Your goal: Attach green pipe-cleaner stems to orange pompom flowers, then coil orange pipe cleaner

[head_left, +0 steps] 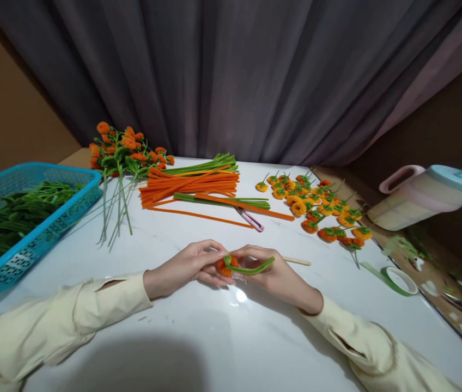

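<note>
My left hand [186, 267] and my right hand [274, 275] meet at the middle of the white table [198, 337], fingers closed. Between them they pinch a small orange fuzzy ball [223, 266] with a green pipe cleaner [251, 268] wrapped at its top and trailing right across my right fingers. A thin wooden stick [296, 261] pokes out to the right from behind my right hand. Both arms wear cream sleeves.
A blue basket [47, 228] of green leaves stands at left. Behind lie finished orange flowers on stems [122, 149], orange and green pipe cleaners [192, 185], pink-handled cutters [251, 219], several small orange-green pieces [316, 204], green tape [396, 279] and a jug [427, 193].
</note>
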Action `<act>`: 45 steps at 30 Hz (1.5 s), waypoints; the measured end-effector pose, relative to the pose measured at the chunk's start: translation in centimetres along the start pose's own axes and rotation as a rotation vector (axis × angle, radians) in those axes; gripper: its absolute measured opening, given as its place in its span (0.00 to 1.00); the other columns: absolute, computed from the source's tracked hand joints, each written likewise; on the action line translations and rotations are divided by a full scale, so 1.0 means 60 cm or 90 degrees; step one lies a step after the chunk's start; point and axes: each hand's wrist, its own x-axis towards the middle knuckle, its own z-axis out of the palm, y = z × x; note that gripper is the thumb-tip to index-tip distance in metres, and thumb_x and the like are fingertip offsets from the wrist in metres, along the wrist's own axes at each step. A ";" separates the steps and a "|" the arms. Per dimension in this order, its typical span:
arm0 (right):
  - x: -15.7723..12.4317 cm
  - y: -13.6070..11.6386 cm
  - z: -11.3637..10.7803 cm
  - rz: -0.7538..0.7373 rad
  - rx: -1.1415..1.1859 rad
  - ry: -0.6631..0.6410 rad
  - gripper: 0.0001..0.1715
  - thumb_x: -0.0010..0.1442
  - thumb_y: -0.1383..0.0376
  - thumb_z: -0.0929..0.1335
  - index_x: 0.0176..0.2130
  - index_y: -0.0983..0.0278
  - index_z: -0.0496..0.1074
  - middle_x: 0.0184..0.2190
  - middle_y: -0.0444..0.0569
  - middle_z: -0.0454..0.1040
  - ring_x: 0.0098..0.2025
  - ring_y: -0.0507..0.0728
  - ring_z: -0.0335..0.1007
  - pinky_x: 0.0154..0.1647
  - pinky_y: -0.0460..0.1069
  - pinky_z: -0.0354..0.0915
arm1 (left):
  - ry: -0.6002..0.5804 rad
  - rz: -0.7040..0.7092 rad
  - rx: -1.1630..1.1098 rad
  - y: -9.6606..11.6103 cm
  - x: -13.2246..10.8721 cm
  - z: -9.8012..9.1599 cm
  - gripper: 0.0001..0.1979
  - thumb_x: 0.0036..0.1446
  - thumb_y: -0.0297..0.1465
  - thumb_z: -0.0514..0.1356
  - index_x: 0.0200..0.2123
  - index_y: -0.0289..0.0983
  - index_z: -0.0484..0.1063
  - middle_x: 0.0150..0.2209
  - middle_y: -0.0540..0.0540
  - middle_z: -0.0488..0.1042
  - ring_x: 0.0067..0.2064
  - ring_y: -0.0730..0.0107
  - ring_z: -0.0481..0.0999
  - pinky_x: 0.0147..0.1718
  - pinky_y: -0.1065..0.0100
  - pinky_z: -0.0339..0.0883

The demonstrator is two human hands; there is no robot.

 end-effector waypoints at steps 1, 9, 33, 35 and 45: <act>0.000 0.001 0.002 0.006 0.021 0.007 0.15 0.53 0.61 0.70 0.41 0.64 0.72 0.35 0.48 0.73 0.36 0.53 0.69 0.36 0.47 0.65 | -0.004 0.004 0.011 -0.001 0.001 -0.001 0.15 0.55 0.39 0.59 0.40 0.35 0.64 0.32 0.40 0.78 0.33 0.65 0.79 0.35 0.66 0.71; 0.005 0.017 0.001 0.154 0.255 -0.037 0.19 0.50 0.55 0.71 0.35 0.67 0.69 0.26 0.45 0.72 0.21 0.50 0.67 0.21 0.46 0.66 | 0.029 0.081 0.033 -0.013 0.003 -0.004 0.17 0.54 0.38 0.61 0.43 0.34 0.68 0.31 0.44 0.77 0.33 0.69 0.77 0.34 0.69 0.71; -0.001 0.011 0.021 0.181 0.185 -0.005 0.22 0.46 0.51 0.72 0.28 0.69 0.75 0.25 0.46 0.69 0.17 0.46 0.61 0.16 0.43 0.59 | 0.031 0.095 0.184 -0.024 0.000 0.007 0.17 0.51 0.41 0.61 0.37 0.34 0.68 0.32 0.43 0.76 0.36 0.62 0.77 0.36 0.64 0.69; -0.002 0.009 0.022 0.182 0.198 -0.007 0.23 0.48 0.51 0.72 0.28 0.70 0.74 0.22 0.45 0.69 0.16 0.47 0.61 0.16 0.43 0.58 | 0.038 0.098 0.186 -0.023 0.000 0.007 0.18 0.50 0.42 0.61 0.37 0.33 0.69 0.32 0.42 0.76 0.35 0.62 0.78 0.36 0.65 0.69; -0.002 0.013 0.032 0.132 0.291 -0.013 0.22 0.56 0.49 0.66 0.33 0.66 0.66 0.12 0.38 0.64 0.12 0.48 0.58 0.16 0.44 0.54 | -0.072 -0.027 0.014 0.008 0.005 -0.022 0.17 0.52 0.43 0.61 0.36 0.34 0.65 0.30 0.41 0.78 0.32 0.64 0.79 0.33 0.67 0.69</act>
